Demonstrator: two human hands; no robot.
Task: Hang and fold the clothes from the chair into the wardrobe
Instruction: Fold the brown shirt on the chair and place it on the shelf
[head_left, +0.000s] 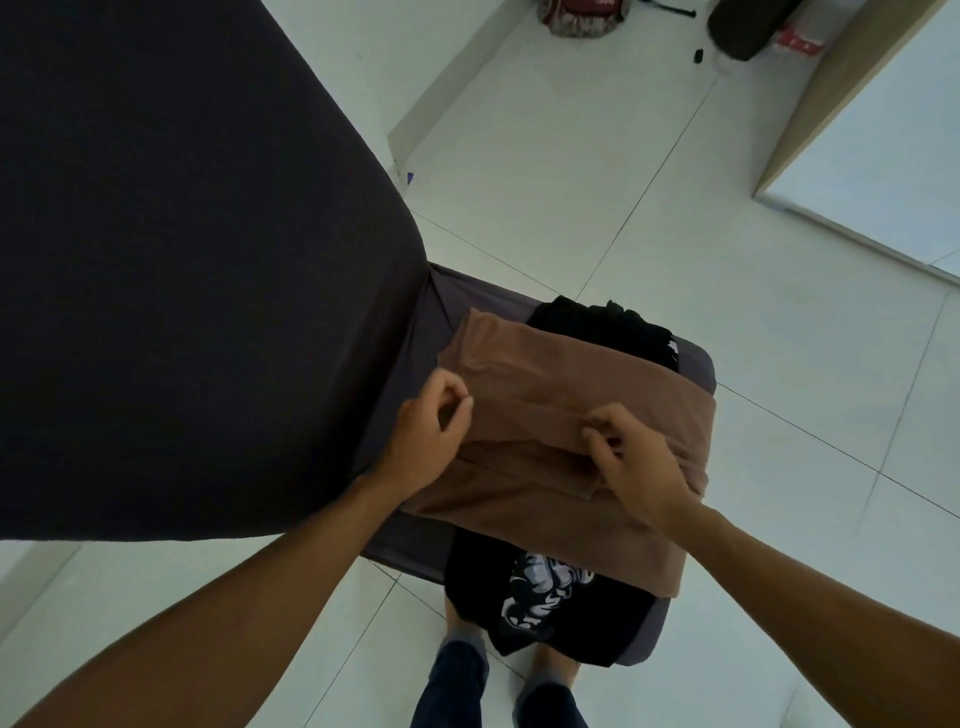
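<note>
Between both hands' grip: brown garment (561, 395).

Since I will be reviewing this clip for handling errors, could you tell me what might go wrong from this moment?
Both the left hand and the right hand pinch only edges of the brown garment, so its folds may come undone when it is lifted. It lies on the black printed shirt, which already hangs over the chair seat edge and could be dragged to the floor.
</note>
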